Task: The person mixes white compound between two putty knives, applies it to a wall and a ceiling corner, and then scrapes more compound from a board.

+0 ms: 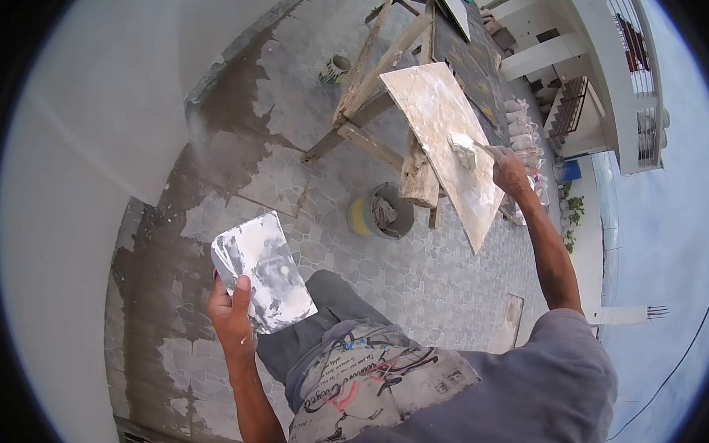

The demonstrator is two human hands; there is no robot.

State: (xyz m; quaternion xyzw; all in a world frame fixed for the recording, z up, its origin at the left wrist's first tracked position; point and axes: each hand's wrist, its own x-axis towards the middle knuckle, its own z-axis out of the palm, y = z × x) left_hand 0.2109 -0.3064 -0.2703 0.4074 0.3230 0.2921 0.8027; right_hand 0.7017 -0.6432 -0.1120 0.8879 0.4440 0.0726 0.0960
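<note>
My left hand (231, 308) is closed on a flat metal plate (269, 271) smeared with white paste, its thumb on the near edge. At the right, my right hand (510, 171) grips a small trowel (464, 152) with white paste on its blade. The trowel is over a pale, stained board (433, 113), where white smears show around it. The board lies tilted in view on a wooden stand. The trowel's handle is mostly hidden in my fingers.
A yellowish bucket (360, 215) holding a grey cloth stands on the paved floor below the board. A wooden trestle (365, 84) and a small pail (335, 68) are farther off. White wall (79, 153) runs along the left; stacked sacks (523, 130) stand beyond the board.
</note>
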